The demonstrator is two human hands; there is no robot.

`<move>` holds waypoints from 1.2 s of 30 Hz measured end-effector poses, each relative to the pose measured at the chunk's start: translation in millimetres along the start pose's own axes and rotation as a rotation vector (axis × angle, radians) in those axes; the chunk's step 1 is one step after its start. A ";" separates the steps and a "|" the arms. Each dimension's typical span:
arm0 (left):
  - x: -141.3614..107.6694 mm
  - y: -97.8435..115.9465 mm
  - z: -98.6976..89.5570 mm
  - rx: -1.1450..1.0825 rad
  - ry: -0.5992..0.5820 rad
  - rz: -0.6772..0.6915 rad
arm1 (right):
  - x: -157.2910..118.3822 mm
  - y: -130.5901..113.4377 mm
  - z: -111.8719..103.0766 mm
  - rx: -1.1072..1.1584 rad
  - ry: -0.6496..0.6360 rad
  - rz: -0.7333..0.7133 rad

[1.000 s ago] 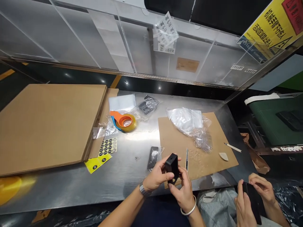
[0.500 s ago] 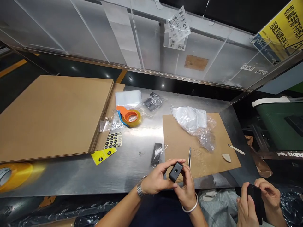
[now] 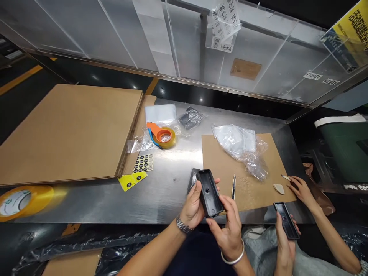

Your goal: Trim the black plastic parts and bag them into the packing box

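Note:
A black, hollow plastic housing (image 3: pixel 211 193) is tilted with its open inside facing me; a small round hole shows in its floor. My left hand (image 3: pixel 192 207), with a metal watch on the wrist, grips it along the left side, thumb on the rim and fingertips showing behind the far side. At its lower right corner, my right hand (image 3: pixel 229 226), wearing a white bangle, pinches the edge between thumb and fingers. Behind the housing a second black piece (image 3: pixel 192 179) lies partly hidden on the metal table. Tweezers or a slim pen-like tool (image 3: pixel 234 187) rest on the cardboard sheet nearby.
At right a co-worker's hand (image 3: pixel 283 230) holds a similar black housing (image 3: pixel 286 220); their other hand (image 3: pixel 301 191) is at a thin knife-like tool (image 3: pixel 285 177). Plastic bags (image 3: pixel 237 142), a tape dispenser (image 3: pixel 162 136), stickers (image 3: pixel 145 163) and stacked cardboard (image 3: pixel 71 134) lie around.
The housing has turned from its end to show its hollow inside, and my hands have shifted around it. One co-worker's hand has left their housing and reached to the thin tool.

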State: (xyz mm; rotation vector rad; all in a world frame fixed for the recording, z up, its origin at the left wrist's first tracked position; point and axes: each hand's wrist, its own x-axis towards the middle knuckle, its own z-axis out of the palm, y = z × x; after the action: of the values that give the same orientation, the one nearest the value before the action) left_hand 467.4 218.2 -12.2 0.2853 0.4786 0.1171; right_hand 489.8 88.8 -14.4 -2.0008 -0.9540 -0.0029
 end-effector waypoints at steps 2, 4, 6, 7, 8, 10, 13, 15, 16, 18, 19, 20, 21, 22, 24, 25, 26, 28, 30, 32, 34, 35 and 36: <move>-0.6 -0.6 0.1 -0.019 0.010 -0.030 | 1.1 -2.0 -0.1 -0.005 0.003 0.005; -1.4 -1.2 -1.2 -0.037 0.012 -0.066 | 1.0 -3.6 -0.4 -0.013 0.015 0.001; -2.2 -1.9 -3.1 -0.075 -0.014 -0.113 | 0.1 -5.3 -0.9 -0.020 0.026 -0.012; -2.5 -2.1 -4.1 -0.101 -0.039 -0.136 | -0.6 -6.1 -1.3 -0.022 0.029 -0.020; -2.7 -2.2 -5.1 -0.126 -0.068 -0.157 | -1.2 -7.0 -1.6 -0.023 0.031 -0.028; -3.0 -2.0 -6.7 -0.168 -0.135 -0.189 | -2.3 -8.4 -2.5 -0.027 0.027 -0.040; -3.2 -1.3 -7.9 -0.197 -0.218 -0.203 | -3.2 -10.1 -3.8 -0.037 0.027 -0.057; -3.4 -1.1 -8.1 -0.201 -0.250 -0.207 | -3.2 -11.0 -4.6 -0.043 0.038 -0.068; -3.4 -1.3 -8.2 -0.201 -0.260 -0.208 | -3.1 -11.3 -5.0 -0.045 0.044 -0.072; -3.3 -1.8 -8.6 -0.200 -0.270 -0.212 | -2.9 -11.7 -5.9 -0.046 0.047 -0.078; -3.2 -2.2 -8.9 -0.202 -0.270 -0.213 | -2.8 -11.6 -6.3 -0.046 0.045 -0.081; -3.0 -2.6 -9.2 -0.204 -0.268 -0.215 | -2.8 -11.4 -6.7 -0.048 0.041 -0.085; -2.7 -2.8 -9.6 -0.209 -0.267 -0.221 | -2.7 -11.1 -7.1 -0.048 0.038 -0.091; -2.4 -3.1 -9.9 -0.214 -0.267 -0.229 | -2.6 -10.7 -7.6 -0.047 0.034 -0.098; -1.9 -3.3 -10.1 -0.227 -0.271 -0.249 | -2.1 -10.4 -8.7 -0.040 0.024 -0.112; -1.6 -3.4 -10.0 -0.232 -0.271 -0.251 | -1.5 -10.6 -9.3 -0.038 0.024 -0.116; -1.4 -3.5 -9.7 -0.234 -0.266 -0.244 | -0.8 -11.2 -10.1 -0.041 0.027 -0.119; -1.2 -3.6 -8.4 -0.230 -0.246 -0.220 | 1.3 -13.3 -11.7 -0.068 0.045 -0.123; -1.4 -3.8 -6.3 -0.225 -0.224 -0.207 | 3.6 -16.1 -13.4 -0.107 0.063 -0.138; -1.9 -3.8 -3.7 -0.228 -0.205 -0.216 | 5.7 -18.6 -14.7 -0.136 0.059 -0.162; -2.5 -3.6 -0.9 -0.237 -0.188 -0.226 | 7.0 -20.3 -15.5 -0.150 0.046 -0.178; -2.8 -3.4 0.4 -0.241 -0.180 -0.230 | 7.4 -20.8 -15.6 -0.154 0.041 -0.181; -3.0 -3.2 1.7 -0.245 -0.175 -0.233 | 7.6 -21.3 -15.7 -0.156 0.036 -0.182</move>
State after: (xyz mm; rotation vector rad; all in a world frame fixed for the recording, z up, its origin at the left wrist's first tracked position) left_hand 465.7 214.2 -10.4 -0.0017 0.3169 -0.0759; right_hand 487.3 88.7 13.0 -2.0402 -1.1390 -0.2195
